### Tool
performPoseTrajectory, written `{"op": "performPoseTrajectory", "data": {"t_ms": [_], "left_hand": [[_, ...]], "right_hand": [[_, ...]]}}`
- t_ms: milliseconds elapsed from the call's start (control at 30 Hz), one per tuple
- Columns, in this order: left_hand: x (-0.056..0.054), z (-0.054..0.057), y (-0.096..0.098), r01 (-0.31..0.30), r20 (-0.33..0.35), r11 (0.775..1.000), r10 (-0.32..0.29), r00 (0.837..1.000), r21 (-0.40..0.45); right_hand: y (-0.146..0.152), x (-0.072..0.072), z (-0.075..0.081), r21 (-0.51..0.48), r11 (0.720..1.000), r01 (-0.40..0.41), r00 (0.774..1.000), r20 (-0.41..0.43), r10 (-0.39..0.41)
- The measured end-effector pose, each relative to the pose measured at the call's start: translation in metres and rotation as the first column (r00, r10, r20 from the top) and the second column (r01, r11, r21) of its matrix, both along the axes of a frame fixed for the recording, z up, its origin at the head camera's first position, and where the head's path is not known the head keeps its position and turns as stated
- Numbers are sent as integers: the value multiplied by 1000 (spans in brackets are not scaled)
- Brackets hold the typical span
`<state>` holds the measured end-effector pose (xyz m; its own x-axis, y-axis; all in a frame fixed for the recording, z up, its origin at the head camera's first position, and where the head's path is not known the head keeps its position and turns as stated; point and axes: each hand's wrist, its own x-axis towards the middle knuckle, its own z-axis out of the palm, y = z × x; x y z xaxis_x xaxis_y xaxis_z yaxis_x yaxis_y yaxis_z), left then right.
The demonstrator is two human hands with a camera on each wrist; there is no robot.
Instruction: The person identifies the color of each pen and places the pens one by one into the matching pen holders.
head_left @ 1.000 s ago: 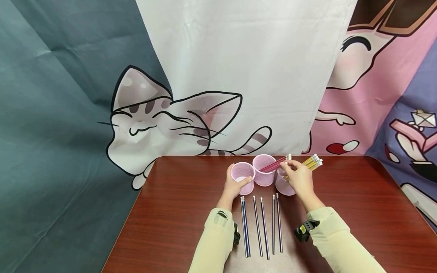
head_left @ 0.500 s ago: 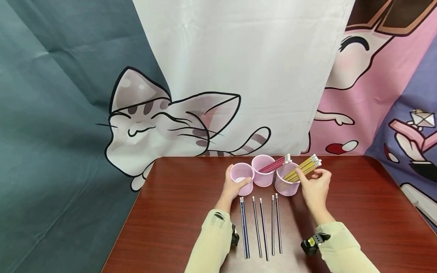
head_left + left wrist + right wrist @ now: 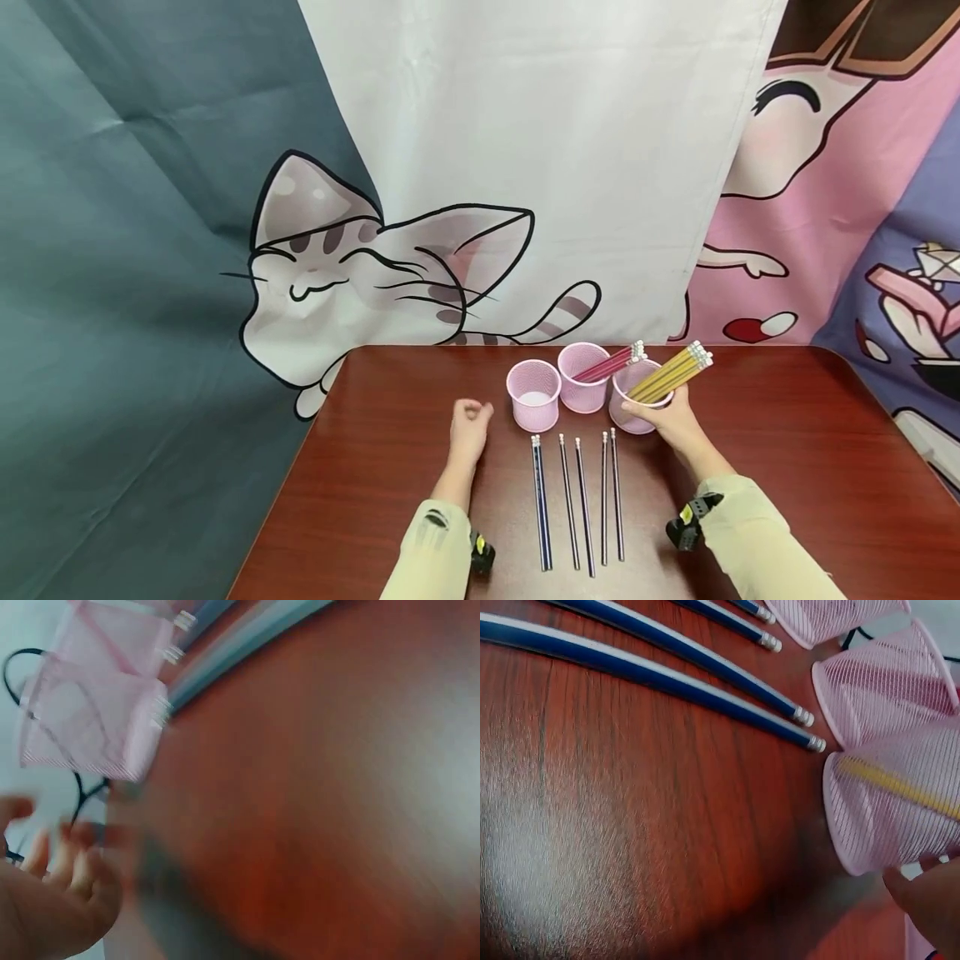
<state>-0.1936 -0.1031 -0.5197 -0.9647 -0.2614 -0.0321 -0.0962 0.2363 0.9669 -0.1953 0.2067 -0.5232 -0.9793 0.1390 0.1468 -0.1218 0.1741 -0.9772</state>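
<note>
My right hand (image 3: 678,423) holds the rightmost pink mesh pencil cup (image 3: 632,419), thumb at the near side of its rim. Several yellow pencils (image 3: 667,377) lean to the right in that cup, eraser ends up. In the right wrist view my fingertips (image 3: 900,889) meet the cup's mesh wall. The middle pencil cup (image 3: 582,398) bears several red pencils (image 3: 607,365), also leaning right. To the left stands a third pencil cup (image 3: 534,415) with nothing inside. My left hand (image 3: 468,432) hovers left of it, fingers loosely curled around nothing; the left wrist view is blurred.
Several dark blue striped pencils (image 3: 585,508) lie lengthwise on the reddish-brown wooden table (image 3: 375,483), between my forearms and in front of the cups. Behind the table's far edge hangs a cloth (image 3: 585,167) printed with a cartoon cat.
My left hand has let go of the left cup and moved left. My right hand has gone from the yellow pencils down to the right cup's rim. The yellow pencils now rest leaning in it.
</note>
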Motion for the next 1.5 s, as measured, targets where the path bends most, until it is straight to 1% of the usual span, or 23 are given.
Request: {"op": "performPoseTrajectory", "data": {"t_ms": [33,67,100,133,167,200,233,267,300,367,467,533,633,667,700,767,867,933,1067,1200,1300,1367,1500], "left_hand": [[5,-5,-2,74,29,993,-71,997,-92],[10,-9,-3,167,70,970,-157,985,-174],[15,-12,-2,259,110,932,-238,965,-253],[19,-14,-1,339,151,885,-306,940,-318],[22,-15,1,397,185,841,-352,917,-368],[24,-15,3,433,216,802,-376,901,-411],[26,-15,6,453,238,770,-386,891,-450],[27,-14,8,463,262,739,-381,886,-489],[27,-12,10,468,289,716,-369,884,-518],[28,-11,14,482,326,682,-356,876,-550],[28,-10,18,513,376,631,-350,858,-582],[29,-11,20,515,385,613,-344,857,-599],[29,-11,21,501,396,595,-310,864,-628],[28,-11,21,499,403,586,-298,865,-638],[28,-10,22,498,409,574,-288,866,-650],[27,-10,25,500,424,540,-269,865,-677],[26,-9,29,491,434,499,-235,870,-714],[26,-10,31,483,437,486,-213,874,-728],[27,-9,32,477,435,488,-204,877,-731],[28,-5,29,483,416,468,-246,876,-740],[28,2,29,490,395,464,-293,871,-738],[28,6,31,486,367,480,-324,872,-731],[27,12,33,466,298,525,-375,878,-712]], "right_hand": [[4,1,-2,22,1000,-15,1000,12,15],[7,2,-4,31,999,-32,999,26,31],[11,3,-5,45,998,-52,998,47,50],[13,3,-5,55,996,-71,996,61,67],[15,3,-5,52,995,-90,994,63,87],[17,3,-5,43,993,-107,993,61,104],[17,2,-4,40,992,-115,992,59,113],[17,1,-3,26,992,-122,991,53,120],[17,0,-2,13,992,-128,991,45,127],[15,-3,0,-2,993,-121,992,34,121],[13,-4,3,-17,995,-99,993,68,99],[12,-4,4,-33,995,-97,990,96,99],[9,-3,5,-66,991,-113,985,123,121],[9,-3,5,-77,990,-117,984,127,126],[9,-3,5,-89,989,-117,983,131,128],[8,-3,5,-104,988,-111,982,139,125],[7,-3,4,-131,986,-106,981,150,126],[6,-4,4,-149,983,-108,979,158,131],[5,-4,6,-190,976,-107,976,168,140],[4,-5,6,-225,968,-109,972,179,151],[3,-7,8,-234,966,-108,971,184,153],[3,-8,9,-229,967,-107,971,184,151],[4,-7,10,-227,969,-102,972,183,145]]}}
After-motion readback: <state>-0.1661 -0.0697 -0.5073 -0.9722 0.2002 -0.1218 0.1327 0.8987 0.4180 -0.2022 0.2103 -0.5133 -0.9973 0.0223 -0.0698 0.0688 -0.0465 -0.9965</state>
